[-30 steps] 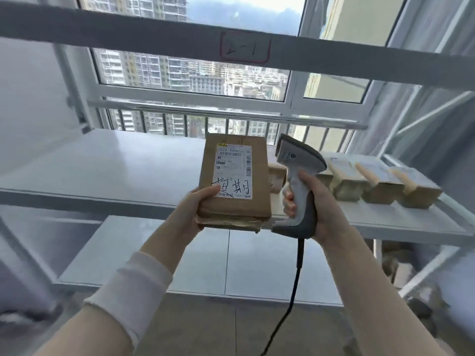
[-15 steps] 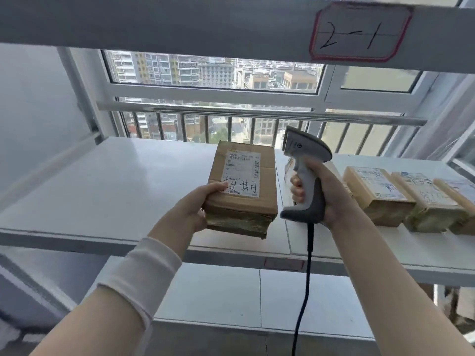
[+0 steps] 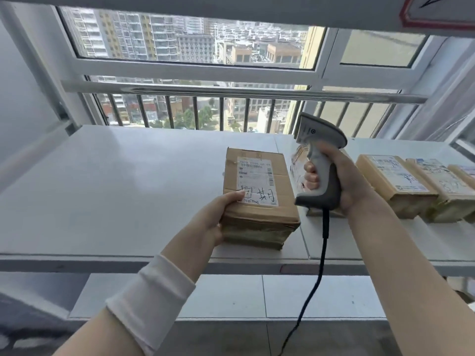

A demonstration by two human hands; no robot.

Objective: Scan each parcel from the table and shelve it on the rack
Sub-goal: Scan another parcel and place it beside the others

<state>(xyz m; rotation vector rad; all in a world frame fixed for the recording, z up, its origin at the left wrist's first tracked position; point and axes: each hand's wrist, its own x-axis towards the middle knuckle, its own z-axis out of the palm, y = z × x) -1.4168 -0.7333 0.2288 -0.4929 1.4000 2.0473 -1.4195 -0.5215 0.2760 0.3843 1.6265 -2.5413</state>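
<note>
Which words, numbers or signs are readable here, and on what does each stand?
"期", handwritten on the label of the parcel in the left hand; the character before it is partly under the thumb.
Printed lines on that label: too blurred.
Red-framed sign on the upper beam: cut off.
Labels on the shelved parcels: blurred.

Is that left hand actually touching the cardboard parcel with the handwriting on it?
Touching. The head view shows the left hand gripping the cardboard parcel at its near left corner, with the thumb lying on top.
</note>
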